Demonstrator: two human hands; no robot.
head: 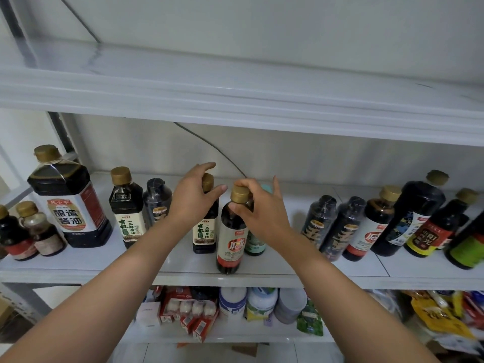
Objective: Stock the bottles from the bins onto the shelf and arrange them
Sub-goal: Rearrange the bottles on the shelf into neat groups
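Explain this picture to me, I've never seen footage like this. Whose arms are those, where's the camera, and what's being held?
There is no machine here. A person wears a wide-angle camera on the head, so the single picture looks forward and down along their own two bare arms. In front is a white shelf lined with dark sauce bottles, most gold-capped, with a large jug at the far left. The left hand grips the neck of a green-lettered bottle. The right hand pinches the gold cap and neck of a red-labelled bottle, which stands near the shelf's front edge. Both bottles are upright on the shelf. A lower shelf holds boxes, tubs and packets.
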